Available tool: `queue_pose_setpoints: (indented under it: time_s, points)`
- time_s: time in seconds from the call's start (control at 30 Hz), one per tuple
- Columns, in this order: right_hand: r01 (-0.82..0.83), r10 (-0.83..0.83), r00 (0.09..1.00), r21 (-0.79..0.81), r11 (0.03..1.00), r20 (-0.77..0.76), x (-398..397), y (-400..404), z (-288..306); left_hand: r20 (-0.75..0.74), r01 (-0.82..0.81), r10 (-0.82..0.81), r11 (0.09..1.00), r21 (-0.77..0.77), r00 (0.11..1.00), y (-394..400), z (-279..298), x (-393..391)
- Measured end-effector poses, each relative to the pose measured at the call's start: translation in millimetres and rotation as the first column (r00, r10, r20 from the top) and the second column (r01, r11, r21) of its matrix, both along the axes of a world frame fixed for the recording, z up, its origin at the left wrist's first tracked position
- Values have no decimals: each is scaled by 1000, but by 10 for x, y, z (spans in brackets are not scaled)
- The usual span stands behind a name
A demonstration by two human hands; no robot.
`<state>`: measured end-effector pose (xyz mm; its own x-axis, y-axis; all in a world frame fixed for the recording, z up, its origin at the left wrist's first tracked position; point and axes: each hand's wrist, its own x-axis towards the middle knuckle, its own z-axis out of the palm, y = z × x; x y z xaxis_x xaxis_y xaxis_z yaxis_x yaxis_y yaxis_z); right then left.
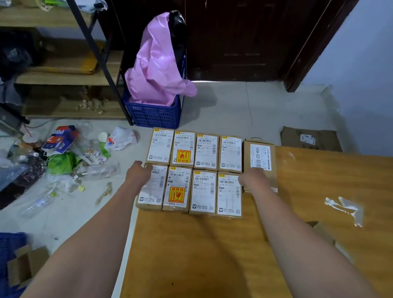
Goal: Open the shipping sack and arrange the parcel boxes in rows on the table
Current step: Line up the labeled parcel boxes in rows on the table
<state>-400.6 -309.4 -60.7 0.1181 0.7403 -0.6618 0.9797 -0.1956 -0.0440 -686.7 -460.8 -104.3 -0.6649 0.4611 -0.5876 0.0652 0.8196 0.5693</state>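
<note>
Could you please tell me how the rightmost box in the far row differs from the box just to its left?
The rightmost box has its label turned sideways, while its neighbour box has an upright label. The rightmost box looks wider, with bare cardboard left of its label; the neighbour's label nearly covers its top. Both are brown cardboard parcels with white barcode labels, lying flat on the table.

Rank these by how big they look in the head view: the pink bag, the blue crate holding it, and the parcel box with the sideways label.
1. Pink bag, largest.
2. Blue crate, though the bag hides part of it.
3. Box with the sideways label, smallest.
The box lies nearer the camera, so true sizes stay unsure.
</note>
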Motion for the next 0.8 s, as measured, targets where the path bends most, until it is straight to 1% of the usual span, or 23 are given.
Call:
queue_pose_setpoints:
  time_s: [0.1, 0.2, 0.3, 0.4, 0.53, 0.63, 0.8]
  points:
    - [69, -63, 996, 91, 993, -66, 157, 216, 3, -27, 9, -9, 1000, -10, 1000, 179, -9, -22]
    - [170, -160, 984, 140, 975, -81, 351, 467, -94, -48, 4, -5, 1000, -27, 999, 308, -42, -20]
    - [214, -204, 974, 91, 973, -100, 506, 684, -164, -72, 3, -7, 999, -47, 997, 397, -78, -32]
    - [200, -191, 974, 73, 977, -120, 627, 860, -282, -76, -1, -3, 999, -54, 997, 474, -130, -65]
    - [197, -187, 973, 63, 978, -134, 662, 962, -397, -47, -12, 9, 999, -50, 999, 523, -214, -125]
    - [198, -193, 969, 20, 980, -157, 670, 1010, -507, -35, -23, 20, 997, -68, 999, 551, -246, -129]
    - [249, -246, 949, -7, 968, -198, 689, 1032, -655, 6, -40, 40, 997, -68, 999, 592, -299, -120]
